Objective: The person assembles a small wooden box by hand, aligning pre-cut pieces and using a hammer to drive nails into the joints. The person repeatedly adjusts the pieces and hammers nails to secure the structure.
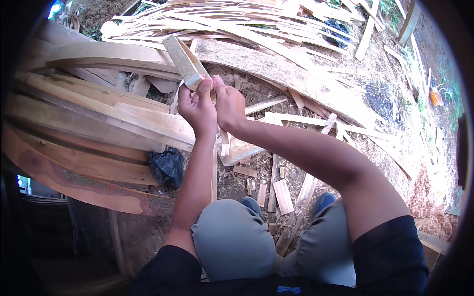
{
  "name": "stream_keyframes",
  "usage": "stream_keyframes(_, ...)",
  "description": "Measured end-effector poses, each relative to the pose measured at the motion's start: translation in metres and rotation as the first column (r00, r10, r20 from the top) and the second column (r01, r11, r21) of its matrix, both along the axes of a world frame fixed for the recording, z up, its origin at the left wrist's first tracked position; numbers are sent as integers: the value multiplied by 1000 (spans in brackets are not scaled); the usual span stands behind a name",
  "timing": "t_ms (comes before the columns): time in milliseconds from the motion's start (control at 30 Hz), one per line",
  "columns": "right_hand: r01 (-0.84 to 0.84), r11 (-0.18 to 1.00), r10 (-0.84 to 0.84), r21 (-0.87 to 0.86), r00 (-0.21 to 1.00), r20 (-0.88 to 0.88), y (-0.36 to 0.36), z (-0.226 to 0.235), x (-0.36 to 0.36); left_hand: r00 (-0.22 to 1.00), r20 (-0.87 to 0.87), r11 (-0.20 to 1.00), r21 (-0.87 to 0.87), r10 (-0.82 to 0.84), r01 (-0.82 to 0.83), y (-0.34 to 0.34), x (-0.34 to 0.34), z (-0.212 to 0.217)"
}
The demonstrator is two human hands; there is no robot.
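Now both hands meet at upper centre of the frame: the left hand (197,106) and the right hand (228,101) close tightly around a wooden block (183,61). Stacked planks (89,123) crowd the left; thin strips (237,22) fill the top. A black bag (168,166) lies below the planks, contents hidden.

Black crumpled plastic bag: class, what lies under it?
The black crumpled plastic bag rests on stacked brown wooden planks at their ends; whatever the bag covers there is hidden.

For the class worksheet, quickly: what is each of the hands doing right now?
Left hand: closed on the short pale wooden block.
Right hand: fingers curled at the block's lower end; grip cannot be told.
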State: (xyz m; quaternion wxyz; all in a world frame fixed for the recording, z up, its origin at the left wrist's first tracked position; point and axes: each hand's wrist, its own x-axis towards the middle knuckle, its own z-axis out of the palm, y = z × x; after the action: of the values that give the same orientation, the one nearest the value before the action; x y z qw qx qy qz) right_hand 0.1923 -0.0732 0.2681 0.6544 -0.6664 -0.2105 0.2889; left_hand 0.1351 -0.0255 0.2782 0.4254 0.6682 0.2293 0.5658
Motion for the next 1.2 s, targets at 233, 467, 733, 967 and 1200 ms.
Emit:
stream_keyframes(233, -76, 994, 92, -84, 976, 199, 4, -6, 10, 992, -11, 992, 13, -128, 128, 22, -8, -5)
stream_keyframes(467, -295, 809, 573, -509, 591, 567, -27, 9, 22, 993, 93, 958, -285, 72, -43, 41, -17, -27)
stream_keyframes(733, -335, 853, 521, -399, 519, 678, -38, 2, 29, 988, 94, 883, -466, 120, -62, 53, -19, -38)
stream_keyframes(967, -706, 657, 733, -264, 519, 439, -23, -29, 49, 989, 77, 828, -557, 124, -60, 46, -16, -33)
stream_keyframes(1200, -649, 734, 520, -200, 347, 780, -38, -52, 57, 978, -104, 656, -753, -183, 43, 42, -17, -33)
